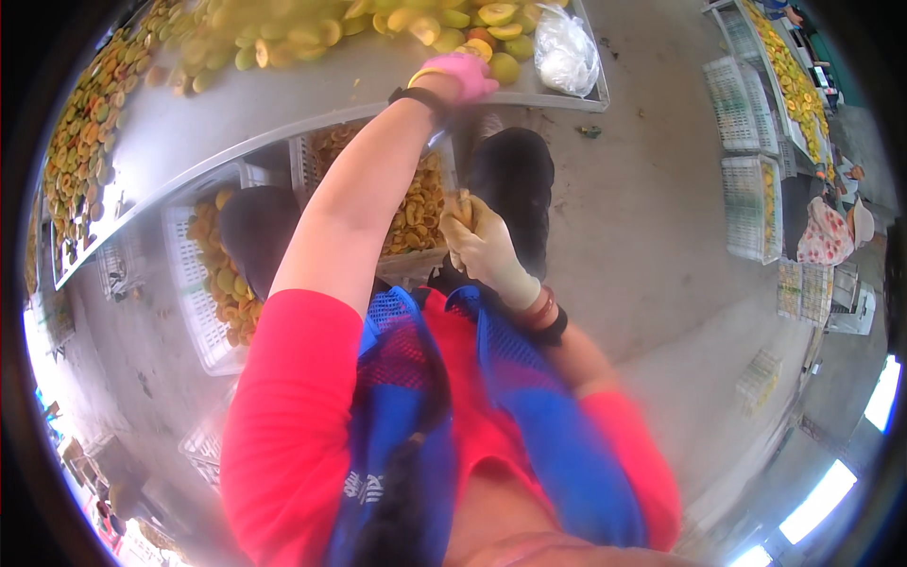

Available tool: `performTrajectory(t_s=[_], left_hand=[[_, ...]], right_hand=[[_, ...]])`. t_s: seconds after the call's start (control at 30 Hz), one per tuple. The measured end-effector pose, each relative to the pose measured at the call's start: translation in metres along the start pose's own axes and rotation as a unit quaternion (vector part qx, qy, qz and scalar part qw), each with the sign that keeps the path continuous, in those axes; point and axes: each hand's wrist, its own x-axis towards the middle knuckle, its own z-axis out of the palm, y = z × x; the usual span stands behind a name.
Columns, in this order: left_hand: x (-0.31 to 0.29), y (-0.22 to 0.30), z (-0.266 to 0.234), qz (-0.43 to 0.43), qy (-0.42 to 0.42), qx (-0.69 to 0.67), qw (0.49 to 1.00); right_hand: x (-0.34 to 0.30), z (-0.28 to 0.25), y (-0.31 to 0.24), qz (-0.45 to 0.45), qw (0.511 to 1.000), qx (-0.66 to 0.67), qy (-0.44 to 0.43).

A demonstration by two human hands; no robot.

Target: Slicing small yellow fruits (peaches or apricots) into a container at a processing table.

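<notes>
My left hand [461, 76], in a pink glove, reaches across to the near edge of the metal-topped table [227, 94]. It is against a reddish-yellow fruit [480, 45] at the edge of the pile; its fingers are blurred, and whether they grip the fruit I cannot tell. My right hand [489, 248], in a cream glove, is closed on a tool with a light wooden handle [464, 206], held upright over my lap. The tool's working end is too blurred to name. Cut yellow-green fruit [274, 38] lies heaped along the table's far side.
A white crate [203, 312] of fruit stands by my left leg, another crate [302, 165] with cut pieces between my legs. A clear plastic bag [567, 52] sits at the table's right corner. Farther right are stacked crates [751, 208], another fruit table [794, 80] and a seated person [827, 231].
</notes>
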Motion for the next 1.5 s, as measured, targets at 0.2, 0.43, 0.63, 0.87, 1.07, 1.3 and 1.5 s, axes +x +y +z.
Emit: performTrajectory(t_s=[0.2, 0.43, 0.63, 0.87, 1.07, 1.3, 1.5], left_hand=[[-0.001, -0.004, -0.011, -0.029, 0.037, 0.056, 0.997], [-0.045, -0.050, -0.036, 0.048, 0.009, -0.416, 0.908], [-0.152, -0.032, -0.037, 0.159, -0.074, -0.746, 0.642], [-0.208, -0.018, -0.013, 0.158, 0.046, -0.675, 0.719], [-0.220, 0.000, -0.001, 0.194, 0.142, -0.620, 0.746], [-0.221, 0.006, 0.015, 0.195, 0.233, -0.637, 0.709], [-0.218, 0.008, 0.022, 0.194, 0.252, -0.647, 0.693]], right_hand=[[0.002, -0.009, -0.012, -0.010, 1.000, 0.015, 0.019], [0.006, -0.007, -0.017, -0.070, 0.997, 0.044, 0.006], [0.008, 0.008, -0.040, -0.066, 0.996, 0.055, -0.037], [0.008, 0.026, -0.041, -0.123, 0.991, -0.017, -0.057], [0.010, 0.035, -0.029, -0.178, 0.983, -0.014, -0.030], [-0.002, 0.041, -0.051, -0.043, 0.988, 0.064, -0.136], [0.017, 0.046, -0.019, -0.190, 0.979, 0.004, -0.072]])
